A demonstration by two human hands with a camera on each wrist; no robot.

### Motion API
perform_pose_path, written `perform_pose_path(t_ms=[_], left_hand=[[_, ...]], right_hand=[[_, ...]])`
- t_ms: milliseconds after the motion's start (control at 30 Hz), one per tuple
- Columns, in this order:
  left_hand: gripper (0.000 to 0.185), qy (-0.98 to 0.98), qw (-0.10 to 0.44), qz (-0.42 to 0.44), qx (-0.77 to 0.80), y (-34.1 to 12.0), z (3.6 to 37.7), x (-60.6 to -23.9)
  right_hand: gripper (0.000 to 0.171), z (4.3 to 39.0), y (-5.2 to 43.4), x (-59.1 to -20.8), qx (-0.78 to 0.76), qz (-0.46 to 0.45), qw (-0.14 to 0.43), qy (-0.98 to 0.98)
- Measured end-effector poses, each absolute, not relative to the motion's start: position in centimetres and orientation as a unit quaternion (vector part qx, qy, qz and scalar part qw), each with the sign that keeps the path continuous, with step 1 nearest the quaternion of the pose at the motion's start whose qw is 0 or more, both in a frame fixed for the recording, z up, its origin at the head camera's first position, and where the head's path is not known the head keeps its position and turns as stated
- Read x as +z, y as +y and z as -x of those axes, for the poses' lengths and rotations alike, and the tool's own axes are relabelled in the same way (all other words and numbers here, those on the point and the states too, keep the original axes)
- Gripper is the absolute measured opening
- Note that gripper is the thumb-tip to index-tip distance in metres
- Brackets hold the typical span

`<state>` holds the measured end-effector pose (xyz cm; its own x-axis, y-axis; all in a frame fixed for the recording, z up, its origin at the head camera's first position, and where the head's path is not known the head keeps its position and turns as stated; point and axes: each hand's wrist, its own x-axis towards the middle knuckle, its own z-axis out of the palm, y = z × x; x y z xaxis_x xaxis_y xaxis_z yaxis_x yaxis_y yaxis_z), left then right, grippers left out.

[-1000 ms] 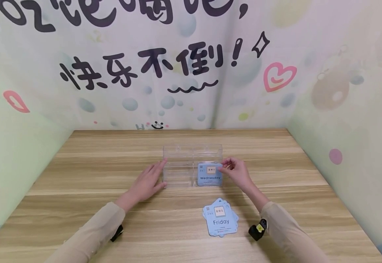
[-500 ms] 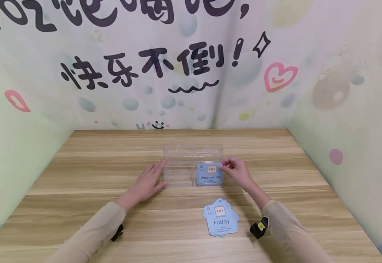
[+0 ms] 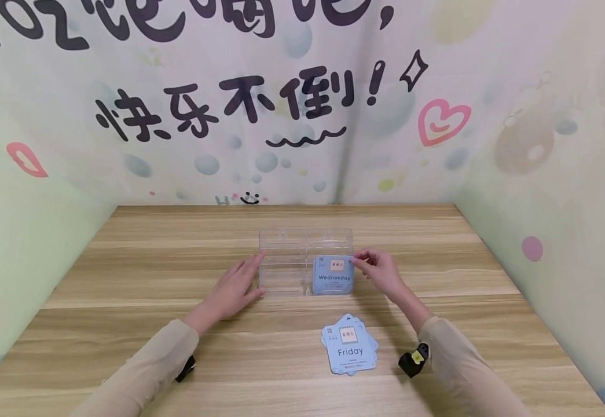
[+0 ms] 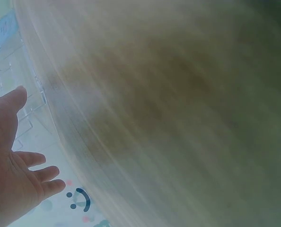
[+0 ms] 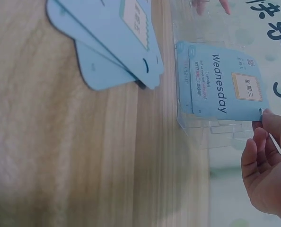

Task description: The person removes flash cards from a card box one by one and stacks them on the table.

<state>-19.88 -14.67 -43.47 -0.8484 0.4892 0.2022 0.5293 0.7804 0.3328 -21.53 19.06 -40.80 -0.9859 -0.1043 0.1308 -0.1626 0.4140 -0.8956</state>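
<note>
Left hand (image 3: 231, 292): 8 o'clock, fingers straight, touching left side of clear rack (image 3: 283, 278).
Rack: cards show only in 4 o'clock pocket; looks partly filled.
Wednesday card (image 3: 333, 279): in that pocket, another card (image 5: 182, 78) behind; not yet released.
Friday-topped pile (image 3: 350, 350): 5 o'clock, on table (image 3: 177, 249); probably what's left.
Right hand (image 3: 381, 272): 3 o'clock, pinching Wednesday card's top corner.

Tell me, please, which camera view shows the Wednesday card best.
The right wrist view: there the Wednesday card is large and readable, its corner pinched by the right hand. The head view shows it smaller; the left wrist view, a blurred part at its edge.
</note>
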Motion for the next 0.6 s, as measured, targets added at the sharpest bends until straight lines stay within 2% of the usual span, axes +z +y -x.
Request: perform_pose_path(t_ms=[300,600], left_hand=[[0.081,-0.942,0.053,0.271,-0.191,-14.7,19.9,-43.4],[0.083,-0.941,0.052,0.27,-0.195,-14.6,19.9,-43.5]], right_hand=[[0.016,20.2,18.4,-38.4,0.54,-0.083,0.028,-0.837],[0.016,21.2,19.3,-39.6,0.551,-0.1,0.042,-0.827]])
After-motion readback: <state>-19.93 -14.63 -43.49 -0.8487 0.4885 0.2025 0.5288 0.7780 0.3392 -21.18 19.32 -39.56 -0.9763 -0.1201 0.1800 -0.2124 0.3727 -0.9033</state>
